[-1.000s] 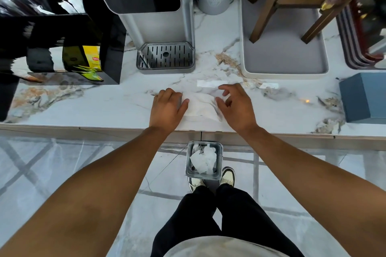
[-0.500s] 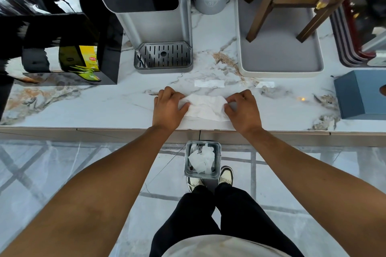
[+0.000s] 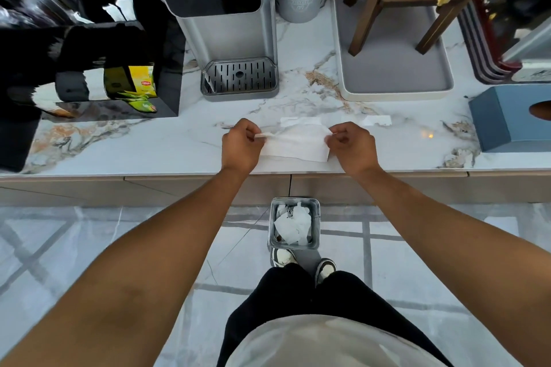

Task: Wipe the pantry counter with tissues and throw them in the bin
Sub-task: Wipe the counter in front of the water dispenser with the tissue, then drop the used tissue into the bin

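Note:
A white tissue [image 3: 296, 144] is stretched flat just above the marble pantry counter [image 3: 149, 146], near its front edge. My left hand [image 3: 241, 144] pinches the tissue's left corner between thumb and fingers. My right hand [image 3: 351, 146] pinches its right corner the same way. On the floor below the counter edge stands a small square metal bin [image 3: 293, 202], with crumpled white tissues inside it.
A water dispenser [image 3: 220, 9] with its drip tray [image 3: 238, 79] stands behind the tissue. A grey tray [image 3: 390, 74] holds a wooden stand at the back right. A blue tissue box [image 3: 507, 119] sits far right, a black organiser [image 3: 119, 74] with tea packets far left.
Both hands went from pressing flat on the tissue to pinching its corners. The tissue is now pulled out wider between them and lifted slightly off the counter.

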Demonstrator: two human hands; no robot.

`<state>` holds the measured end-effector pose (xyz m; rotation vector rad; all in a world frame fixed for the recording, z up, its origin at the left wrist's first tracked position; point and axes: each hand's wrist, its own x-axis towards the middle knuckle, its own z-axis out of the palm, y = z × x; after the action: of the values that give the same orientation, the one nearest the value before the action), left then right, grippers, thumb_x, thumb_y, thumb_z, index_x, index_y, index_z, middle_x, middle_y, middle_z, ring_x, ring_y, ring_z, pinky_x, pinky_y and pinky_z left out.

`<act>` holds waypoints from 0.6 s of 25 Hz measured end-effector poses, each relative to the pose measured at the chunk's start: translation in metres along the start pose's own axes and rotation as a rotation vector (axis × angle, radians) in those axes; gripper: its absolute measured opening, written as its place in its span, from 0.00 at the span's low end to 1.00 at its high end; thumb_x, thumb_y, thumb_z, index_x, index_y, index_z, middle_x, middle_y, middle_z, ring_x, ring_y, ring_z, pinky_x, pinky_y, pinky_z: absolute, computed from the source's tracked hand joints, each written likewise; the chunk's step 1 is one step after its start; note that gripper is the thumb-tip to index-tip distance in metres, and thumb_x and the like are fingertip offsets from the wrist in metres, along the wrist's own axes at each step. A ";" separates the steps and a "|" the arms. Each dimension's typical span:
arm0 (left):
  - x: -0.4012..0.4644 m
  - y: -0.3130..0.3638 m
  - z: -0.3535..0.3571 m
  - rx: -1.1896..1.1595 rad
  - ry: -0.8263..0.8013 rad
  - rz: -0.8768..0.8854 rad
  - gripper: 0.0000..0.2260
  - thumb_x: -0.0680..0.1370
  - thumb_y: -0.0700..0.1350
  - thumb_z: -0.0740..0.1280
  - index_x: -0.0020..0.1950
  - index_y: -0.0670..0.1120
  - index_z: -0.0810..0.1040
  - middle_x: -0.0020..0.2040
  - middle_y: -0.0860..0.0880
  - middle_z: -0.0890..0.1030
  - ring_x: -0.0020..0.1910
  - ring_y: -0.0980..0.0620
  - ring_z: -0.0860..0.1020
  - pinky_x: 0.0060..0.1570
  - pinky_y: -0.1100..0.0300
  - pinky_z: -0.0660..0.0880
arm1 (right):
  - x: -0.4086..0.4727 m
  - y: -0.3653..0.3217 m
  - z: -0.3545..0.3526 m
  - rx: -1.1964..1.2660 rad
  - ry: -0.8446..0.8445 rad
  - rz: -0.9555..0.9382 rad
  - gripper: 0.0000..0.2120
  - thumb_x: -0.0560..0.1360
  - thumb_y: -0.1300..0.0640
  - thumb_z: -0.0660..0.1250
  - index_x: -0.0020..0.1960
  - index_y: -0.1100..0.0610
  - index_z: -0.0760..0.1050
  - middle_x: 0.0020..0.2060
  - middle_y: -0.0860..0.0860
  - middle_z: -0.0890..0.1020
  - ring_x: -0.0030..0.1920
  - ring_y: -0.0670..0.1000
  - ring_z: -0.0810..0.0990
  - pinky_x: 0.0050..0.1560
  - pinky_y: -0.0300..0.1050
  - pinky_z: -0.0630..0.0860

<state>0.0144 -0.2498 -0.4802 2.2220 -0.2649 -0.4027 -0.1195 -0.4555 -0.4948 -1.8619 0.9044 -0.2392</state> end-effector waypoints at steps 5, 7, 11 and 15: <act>-0.031 0.012 -0.010 -0.161 0.009 -0.188 0.17 0.72 0.41 0.78 0.59 0.39 0.80 0.46 0.42 0.83 0.44 0.47 0.81 0.50 0.54 0.79 | -0.016 -0.002 -0.020 0.233 -0.106 0.152 0.12 0.72 0.60 0.75 0.54 0.60 0.81 0.40 0.56 0.86 0.36 0.57 0.86 0.42 0.45 0.82; -0.053 0.015 -0.011 -0.213 0.029 -0.234 0.15 0.72 0.39 0.78 0.55 0.38 0.82 0.47 0.40 0.85 0.46 0.44 0.83 0.52 0.50 0.82 | -0.027 -0.001 -0.028 0.247 -0.106 0.178 0.11 0.71 0.59 0.76 0.52 0.61 0.82 0.38 0.55 0.86 0.33 0.54 0.84 0.37 0.42 0.82; -0.094 0.010 -0.008 -0.250 0.046 -0.297 0.05 0.71 0.37 0.78 0.41 0.43 0.84 0.44 0.40 0.86 0.44 0.39 0.85 0.51 0.42 0.83 | -0.053 0.003 -0.038 0.265 -0.143 0.191 0.03 0.71 0.60 0.76 0.42 0.57 0.82 0.38 0.55 0.85 0.31 0.53 0.81 0.42 0.47 0.82; -0.120 -0.010 -0.005 -0.255 0.034 -0.371 0.07 0.70 0.39 0.79 0.37 0.46 0.83 0.41 0.40 0.86 0.37 0.44 0.83 0.50 0.41 0.83 | -0.071 0.016 -0.035 0.256 -0.176 0.222 0.03 0.72 0.63 0.73 0.40 0.59 0.81 0.37 0.61 0.84 0.32 0.54 0.79 0.42 0.50 0.80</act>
<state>-0.0947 -0.2011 -0.4620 2.0199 0.2124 -0.5629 -0.1958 -0.4354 -0.4758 -1.5083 0.9049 -0.0498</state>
